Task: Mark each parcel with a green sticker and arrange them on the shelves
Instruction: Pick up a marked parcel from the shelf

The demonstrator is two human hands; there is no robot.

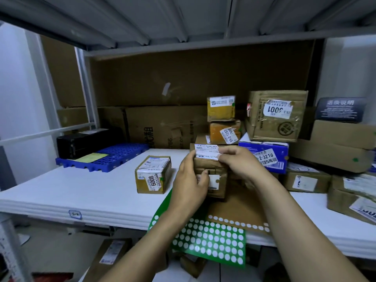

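a person's left hand (191, 185) and right hand (239, 163) hold a brown cardboard parcel (212, 166) upright near the front of a white shelf (81, 192); the left hand grips the parcel's left side with the thumb curled across its front face, while the right hand's curled fingers pinch its top right edge beside a white shipping label (206, 152); below the wrists a green sticker sheet (211, 239), dotted with white circles, hangs over the shelf's front edge, partly under a flat brown sheet (236, 208) on which the parcel seems to stand; just left of the parcel sits a small box marked 6008 (153, 175), a green dot on its corner; to the right lie a blue box (266, 154) and, on top of it, a carton labelled 1001 (276, 116); two yellow boxes (221, 119) are stacked behind; a blue plastic pallet (105, 157) rests at far left.
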